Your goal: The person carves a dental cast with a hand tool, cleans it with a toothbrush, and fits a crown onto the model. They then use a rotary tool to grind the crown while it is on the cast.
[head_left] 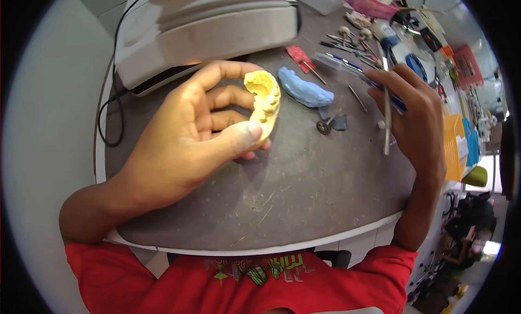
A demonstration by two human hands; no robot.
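Note:
Between the thumb and fingers of my left hand (184,129) is a yellow dental cast (266,100), a curved arch with tooth shapes along it. My right hand (412,108) is at the right side of the table, fingers closed around a slim metal dental instrument (387,121) that points down toward the table. Beneath those fingers lie a blue-and-white pen (344,62) and other blue-handled items, partly hidden by the hand. A lump of blue putty (305,88) rests on the table just right of the cast, with a small dark wheel-shaped bur (323,128) below it.
A large white machine (217,37) stands at the back left, its black cable (115,119) looping down beside it. A red sandpaper piece (300,58) and several rotary burs (347,43) lie behind the putty. Orange (455,146) and pink (374,5) containers stand at the right and back.

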